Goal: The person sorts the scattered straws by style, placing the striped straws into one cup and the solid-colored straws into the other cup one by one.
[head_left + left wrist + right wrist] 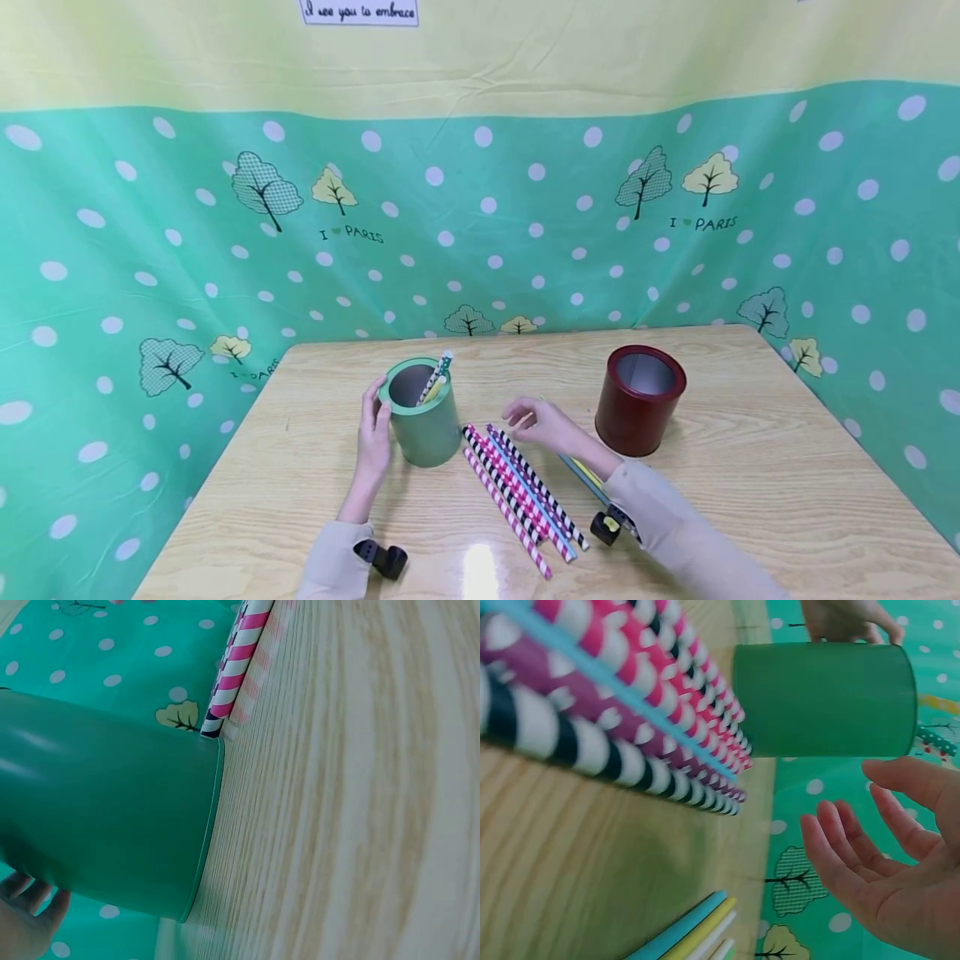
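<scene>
Striped paper straws [517,492] mostly lie unsorted; two stand in the green tin cup [422,412], steadied by left hand [372,437]; right hand [543,422], at three o'clock, hovers relaxed, empty.

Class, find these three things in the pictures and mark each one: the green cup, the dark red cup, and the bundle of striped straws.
green cup [429,437], head view, front of its outer wall
dark red cup [633,421], head view, front of its outer wall
striped straws [517,492], head view, middle of the bundle lying on the table
</scene>
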Demonstrator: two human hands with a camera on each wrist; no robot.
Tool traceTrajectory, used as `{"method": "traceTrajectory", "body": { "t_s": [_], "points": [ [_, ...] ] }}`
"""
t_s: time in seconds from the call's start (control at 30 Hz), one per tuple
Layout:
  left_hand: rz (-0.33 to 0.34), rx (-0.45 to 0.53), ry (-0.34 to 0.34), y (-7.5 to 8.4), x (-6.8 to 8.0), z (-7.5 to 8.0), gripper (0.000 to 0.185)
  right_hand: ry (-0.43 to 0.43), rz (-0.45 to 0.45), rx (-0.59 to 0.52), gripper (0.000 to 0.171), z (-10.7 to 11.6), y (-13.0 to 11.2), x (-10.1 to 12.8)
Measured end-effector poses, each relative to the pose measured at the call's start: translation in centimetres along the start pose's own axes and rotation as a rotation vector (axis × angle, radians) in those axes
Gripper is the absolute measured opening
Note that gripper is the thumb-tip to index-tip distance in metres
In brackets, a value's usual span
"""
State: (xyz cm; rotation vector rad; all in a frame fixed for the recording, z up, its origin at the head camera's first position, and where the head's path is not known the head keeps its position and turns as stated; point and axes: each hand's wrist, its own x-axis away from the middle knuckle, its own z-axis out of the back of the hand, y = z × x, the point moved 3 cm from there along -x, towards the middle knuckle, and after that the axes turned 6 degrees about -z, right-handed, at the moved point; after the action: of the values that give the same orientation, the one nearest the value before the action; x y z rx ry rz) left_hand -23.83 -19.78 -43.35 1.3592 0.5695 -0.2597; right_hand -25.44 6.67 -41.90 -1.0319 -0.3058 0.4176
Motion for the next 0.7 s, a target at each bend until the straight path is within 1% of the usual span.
{"method": "traceTrajectory", "body": {
  "t_s": [0.17,0.43,0.47,0.5,0.67,0.7],
  "points": [
    [-0.01,-0.01,0.002,-0.5,0.0,0.0,0.04,-0.027,0.003,0.054,0.021,-0.2,1.2,-0.1],
    [-0.013,-0.007,-0.006,-0.5,0.0,-0.1,0.04,-0.08,-0.002,0.115,0.023,-0.4,2.2,0.1],
    [-0.008,-0.006,-0.006,-0.2,0.0,-0.1,0.04,-0.083,0.002,0.125,0.023,-0.5,2.3,0.1],
    [-0.009,-0.008,-0.006,-0.1,0.0,-0.1,0.04,-0.087,0.0,0.134,0.023,-0.5,2.4,0.1],
    [0.011,-0.016,0.004,2.0,0.1,-0.3,0.04,-0.112,-0.003,0.153,0.023,-0.6,3.0,0.4],
    [0.008,-0.019,0.005,2.1,0.1,-0.4,0.04,-0.117,-0.006,0.153,0.023,-0.7,3.2,0.4]
  ]
}}
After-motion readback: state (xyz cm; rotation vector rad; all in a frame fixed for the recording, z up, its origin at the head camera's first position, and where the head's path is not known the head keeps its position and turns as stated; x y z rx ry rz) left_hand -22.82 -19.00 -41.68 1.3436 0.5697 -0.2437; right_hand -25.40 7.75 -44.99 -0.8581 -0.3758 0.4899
